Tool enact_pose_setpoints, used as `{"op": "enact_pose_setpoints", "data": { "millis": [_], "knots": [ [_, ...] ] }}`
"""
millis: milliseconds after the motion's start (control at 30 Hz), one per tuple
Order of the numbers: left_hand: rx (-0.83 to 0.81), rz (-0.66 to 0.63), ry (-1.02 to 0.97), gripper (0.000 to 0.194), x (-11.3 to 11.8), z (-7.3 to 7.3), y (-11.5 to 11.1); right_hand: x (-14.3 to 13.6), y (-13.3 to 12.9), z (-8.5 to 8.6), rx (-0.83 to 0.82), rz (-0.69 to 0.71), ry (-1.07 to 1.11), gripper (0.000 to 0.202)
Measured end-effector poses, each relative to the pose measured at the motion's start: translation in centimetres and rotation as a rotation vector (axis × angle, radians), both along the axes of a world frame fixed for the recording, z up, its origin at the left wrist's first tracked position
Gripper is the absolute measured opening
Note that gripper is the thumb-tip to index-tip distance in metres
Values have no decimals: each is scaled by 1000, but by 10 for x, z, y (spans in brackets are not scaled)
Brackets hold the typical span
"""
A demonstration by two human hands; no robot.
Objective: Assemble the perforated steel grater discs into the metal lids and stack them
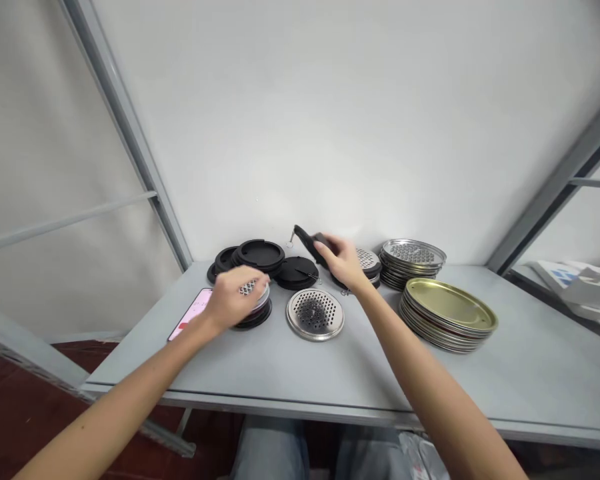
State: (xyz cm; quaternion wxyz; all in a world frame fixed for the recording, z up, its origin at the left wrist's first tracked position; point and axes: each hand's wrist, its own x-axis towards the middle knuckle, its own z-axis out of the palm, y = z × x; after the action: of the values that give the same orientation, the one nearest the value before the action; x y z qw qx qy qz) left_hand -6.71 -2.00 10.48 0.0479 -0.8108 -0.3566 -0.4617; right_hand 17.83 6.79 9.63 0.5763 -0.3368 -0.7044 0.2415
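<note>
My left hand (233,297) curls over a small stack at the left, fingers closed at the top perforated metal disc (248,288); its fingertips are partly hidden. Dark round pieces (256,319) lie under that disc. In my right hand (341,259) a black round lid (307,241) is held tilted in the air, pinched at its right side, with a thin metal wire clip (291,238) hanging off its far end. Between my hands a round perforated metal plate (315,315) rests flat on the table.
Black round lids (260,253) are piled behind my left hand, and more with a wire clip (296,273) lie beside them. Perforated discs (367,259), silver plates (414,252) and gold-coloured plates (450,303) stand stacked rightward. A phone (190,313) lies left on the grey table (360,380).
</note>
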Motion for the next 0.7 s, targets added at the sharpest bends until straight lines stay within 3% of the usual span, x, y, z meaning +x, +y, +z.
{"op": "enact_pose_setpoints", "data": {
  "millis": [67, 133, 267, 433, 567, 700],
  "knots": [
    [-15, 155, 12, 22, -13, 13, 23, -31, 16, 17, 121, -33, -189, 31],
    [-105, 257, 47, 28, -26, 16, 49, -61, 29, 23, 192, -69, -382, 27],
    [-306, 323, 182, 44, -50, -2, 91, -99, 39, 5, 165, -86, -767, 23],
    [-416, 308, 282, 49, -68, -27, 107, -102, 37, -25, 199, -150, -917, 23],
    [-458, 290, 301, 50, -74, -33, 110, -94, 42, -35, 281, -102, -950, 27],
    [-480, 297, 294, 50, -75, -35, 114, -91, 45, -38, 251, -105, -883, 32]
  ]
}}
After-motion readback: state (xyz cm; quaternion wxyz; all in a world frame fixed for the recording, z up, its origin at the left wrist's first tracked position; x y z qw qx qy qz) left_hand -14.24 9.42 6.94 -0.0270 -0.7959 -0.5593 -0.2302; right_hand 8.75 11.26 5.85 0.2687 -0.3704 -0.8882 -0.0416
